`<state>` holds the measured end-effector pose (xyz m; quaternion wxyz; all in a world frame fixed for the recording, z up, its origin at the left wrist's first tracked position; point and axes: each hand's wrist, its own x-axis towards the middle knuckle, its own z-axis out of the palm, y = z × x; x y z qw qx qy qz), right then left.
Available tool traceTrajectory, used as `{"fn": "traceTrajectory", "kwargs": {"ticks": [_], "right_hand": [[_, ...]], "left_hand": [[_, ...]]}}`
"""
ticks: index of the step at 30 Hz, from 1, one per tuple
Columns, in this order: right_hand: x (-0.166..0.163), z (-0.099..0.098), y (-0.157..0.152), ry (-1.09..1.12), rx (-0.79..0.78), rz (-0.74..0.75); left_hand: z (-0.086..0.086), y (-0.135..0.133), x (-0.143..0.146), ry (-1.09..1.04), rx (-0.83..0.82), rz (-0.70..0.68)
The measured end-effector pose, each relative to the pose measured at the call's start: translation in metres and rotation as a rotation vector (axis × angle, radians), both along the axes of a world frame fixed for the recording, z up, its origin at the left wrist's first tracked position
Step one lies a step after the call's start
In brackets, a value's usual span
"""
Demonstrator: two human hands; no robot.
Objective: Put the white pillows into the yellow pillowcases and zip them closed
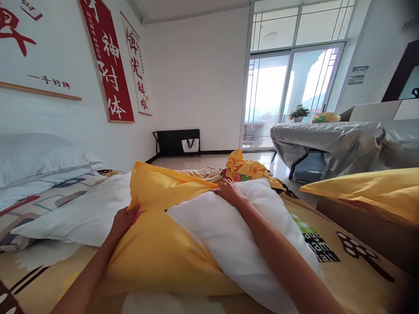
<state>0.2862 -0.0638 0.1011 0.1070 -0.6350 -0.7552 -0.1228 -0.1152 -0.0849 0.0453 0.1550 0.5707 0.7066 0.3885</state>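
A white pillow [235,235] lies on the bed in front of me, partly inside a yellow pillowcase [157,253]. My left hand [126,218] is closed on a fold of the yellow pillowcase at its left side. My right hand [229,192] rests at the far end of the white pillow, its fingers curled onto the pillowcase edge there. A bunched yellow cloth with a printed pattern [244,170] sits just beyond my right hand.
Another bare white pillow [81,213] lies to the left, and stacked white pillows [39,161] sit by the wall. A yellow pillow [369,192] is at the right. A plastic-covered table [327,139] stands near the glass doors [288,96].
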Motion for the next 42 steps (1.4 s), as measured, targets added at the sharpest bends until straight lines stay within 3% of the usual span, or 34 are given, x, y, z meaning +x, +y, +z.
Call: {"fn": "traceTrajectory", "kwargs": {"ticks": [3,5,9,11,14,17,21,25,33,42], "right_hand": [[-0.001,-0.015,0.0,0.002,0.055,0.04],[0.006,-0.021,-0.008,-0.003,0.043,0.169],[0.017,-0.038,-0.027,-0.059,-0.103,0.384],[0.014,-0.046,-0.027,-0.085,-0.152,0.395],[-0.001,-0.053,-0.016,-0.091,-0.204,0.398],[-0.017,-0.057,-0.003,-0.061,-0.232,0.332],[-0.024,-0.062,0.004,0.014,-0.275,0.192],[-0.029,-0.065,0.006,-0.038,-0.32,0.187],[-0.054,-0.063,0.001,-0.101,-0.313,0.306],[-0.081,-0.069,-0.002,-0.059,-0.247,0.444]], "left_hand": [[-0.012,0.018,-0.005,0.101,-0.002,-0.02],[-0.013,0.028,-0.007,0.222,-0.063,-0.057],[0.004,0.037,0.016,0.679,-0.213,0.013],[0.022,0.038,0.05,0.847,-0.062,0.023],[0.047,0.041,0.122,0.837,0.203,-0.302],[0.051,0.053,0.191,1.009,0.139,-0.514],[0.032,0.08,0.242,1.072,0.009,-0.538],[0.02,0.097,0.257,1.057,0.036,-0.539],[0.025,0.109,0.247,0.971,0.043,-0.525],[0.025,0.101,0.277,0.931,0.093,-0.556]]}}
